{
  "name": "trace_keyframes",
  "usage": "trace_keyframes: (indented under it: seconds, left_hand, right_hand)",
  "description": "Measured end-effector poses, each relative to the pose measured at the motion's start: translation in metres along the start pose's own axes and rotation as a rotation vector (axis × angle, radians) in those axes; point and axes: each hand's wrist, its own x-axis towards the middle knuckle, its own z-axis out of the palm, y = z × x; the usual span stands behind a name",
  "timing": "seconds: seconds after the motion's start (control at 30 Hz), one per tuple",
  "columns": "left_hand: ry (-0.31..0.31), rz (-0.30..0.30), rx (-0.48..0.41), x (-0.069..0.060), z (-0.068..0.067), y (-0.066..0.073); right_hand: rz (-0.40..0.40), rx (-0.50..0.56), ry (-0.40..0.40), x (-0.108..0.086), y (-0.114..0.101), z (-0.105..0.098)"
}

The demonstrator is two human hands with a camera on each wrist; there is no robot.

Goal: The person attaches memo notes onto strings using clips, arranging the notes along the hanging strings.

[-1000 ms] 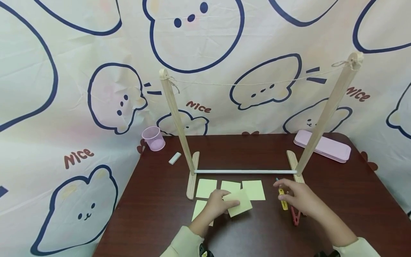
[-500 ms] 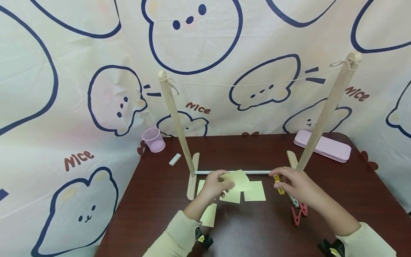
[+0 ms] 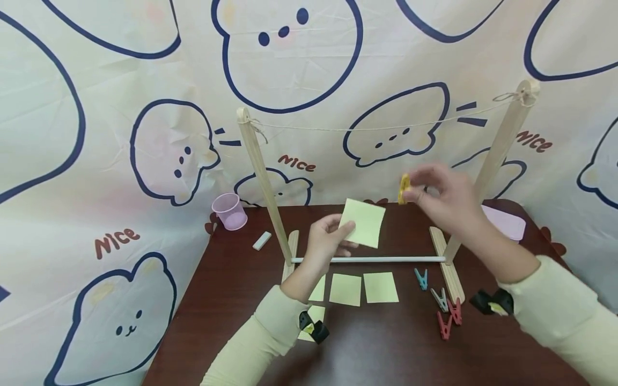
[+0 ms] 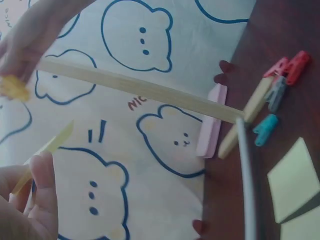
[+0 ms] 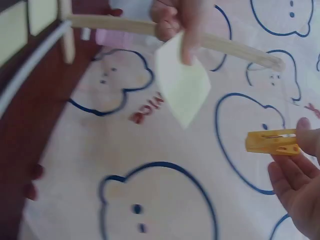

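Raised since the earlier frame: left hand (image 3: 328, 238) and right hand (image 3: 451, 198); cartoon-printed cloth (image 3: 309, 69) hangs behind the brown bench (image 3: 381, 348); two wooden posts (image 3: 259, 166) stand there, pink case (image 3: 504, 222) at back right, purple cup (image 3: 229, 212) at back left; four loose notes (image 3: 381, 287) lie nearer; the left grip pinches another note (image 3: 365, 222), off the bench; the right pinches a yellow clothespin (image 3: 403, 188), apart from that note.

Square pale yellow-green note (image 3: 366, 222), tilted, in left hand (image 3: 326, 237), yellow clothespin (image 3: 403, 189) pinched in right hand (image 3: 446, 197)
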Motion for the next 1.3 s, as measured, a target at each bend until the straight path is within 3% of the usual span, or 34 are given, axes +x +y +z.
trace_keyframes:
  seconds: [0.13,0.3,0.57,0.9,1.3]
  left_hand:
    - [0.004,0.028,-0.034,0.007,0.010,0.019]
    - [0.003,0.054,-0.025,0.020,0.020,0.043]
    - [-0.021,0.121,-0.018,0.036,0.036,0.070]
    - [-0.043,0.145,0.005,0.045,0.043,0.082]
    - [-0.062,0.175,-0.004,0.048,0.045,0.089]
  right_hand:
    - [0.010,0.111,0.085,0.033,-0.024,-0.010]
    - [-0.037,0.218,0.171,0.066,-0.043,-0.018]
    - [-0.081,0.248,0.217,0.100,-0.052,-0.015]
    - [-0.047,0.169,0.208,0.106,-0.042,-0.008]
    - [-0.003,0.093,0.160,0.102,-0.038,-0.006]
